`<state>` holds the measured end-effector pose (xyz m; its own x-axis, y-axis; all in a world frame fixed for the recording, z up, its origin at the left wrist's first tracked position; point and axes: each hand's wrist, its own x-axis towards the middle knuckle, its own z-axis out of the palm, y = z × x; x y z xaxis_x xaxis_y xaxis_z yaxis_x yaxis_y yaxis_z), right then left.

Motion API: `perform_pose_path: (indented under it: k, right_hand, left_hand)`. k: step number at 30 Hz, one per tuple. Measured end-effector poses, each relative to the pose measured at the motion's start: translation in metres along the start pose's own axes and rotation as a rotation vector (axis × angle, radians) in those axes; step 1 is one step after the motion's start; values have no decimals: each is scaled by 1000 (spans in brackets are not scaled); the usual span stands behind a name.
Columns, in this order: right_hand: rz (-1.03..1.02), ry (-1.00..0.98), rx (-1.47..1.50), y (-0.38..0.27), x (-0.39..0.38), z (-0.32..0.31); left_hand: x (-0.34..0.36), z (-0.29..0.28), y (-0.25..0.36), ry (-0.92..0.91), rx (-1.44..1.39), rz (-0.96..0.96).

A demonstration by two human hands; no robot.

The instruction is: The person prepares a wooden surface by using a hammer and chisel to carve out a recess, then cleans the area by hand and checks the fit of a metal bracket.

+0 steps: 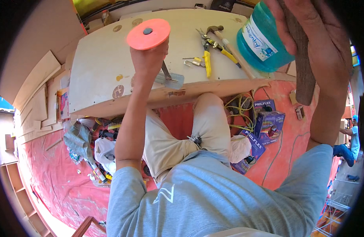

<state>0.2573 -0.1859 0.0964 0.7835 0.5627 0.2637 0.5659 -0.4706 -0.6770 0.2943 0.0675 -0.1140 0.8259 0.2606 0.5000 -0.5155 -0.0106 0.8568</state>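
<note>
My left hand (147,59) is closed around a chisel (165,70) with a round orange hand guard (158,33). The chisel slants down to a small, partly see-through grey piece (172,81) near the front edge of the cream-coloured board (97,59). Whether the tip touches that piece I cannot tell. At the upper right my raised right hand (326,43) grips a dark, thick length of wood (305,75), apart from the chisel. Behind that hand stands a teal water jug (249,47), partly covered by my fingers.
A claw hammer (226,41), yellow-handled pliers (207,59), yellow-and-black snips (225,52) and a small brass-and-metal lock-like piece (197,61) lie on the board. Below are yellow cable (242,114), purple boxes (270,124) and bags (105,152). Another person (349,144) is far right.
</note>
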Motion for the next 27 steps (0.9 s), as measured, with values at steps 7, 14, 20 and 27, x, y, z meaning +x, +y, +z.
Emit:
perform_pose_path:
  k: [7,14,20,27]
  right_hand:
    - [-26,-466,-76,-24,29,26]
    - [46,143,112,27,9,-6]
    - [-228,-283,-308,-7,24,19]
    - [-388,-732,355,56,47,-58]
  left_hand:
    - [-3,-12,5,22,131,-45]
    - [0,0,-7,-43,112,67]
    - [-4,-13,-20,90,290,126]
    - [-6,6,-16,21,273,138]
